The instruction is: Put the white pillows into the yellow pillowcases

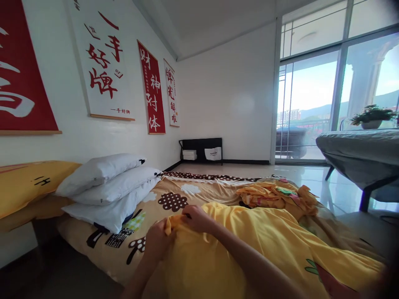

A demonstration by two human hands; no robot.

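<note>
A large yellow duvet cover (249, 245) lies spread over the bed in front of me. My left hand (157, 241) grips its near corner from the left, fingers closed on the cloth. My right hand (196, 219) pinches the same bunched corner from the right, close beside the left hand. Both forearms reach in from the bottom of the view. Under the cover lies a tan patterned sheet (162, 195) with brown dotted tree shapes.
Three white pillows (109, 187) are stacked at the left by a yellow headboard cushion (28, 182). Crumpled yellow bedding (274, 195) lies further back. A grey-covered table (358, 153) with a potted plant (372, 116) stands right, by glass doors.
</note>
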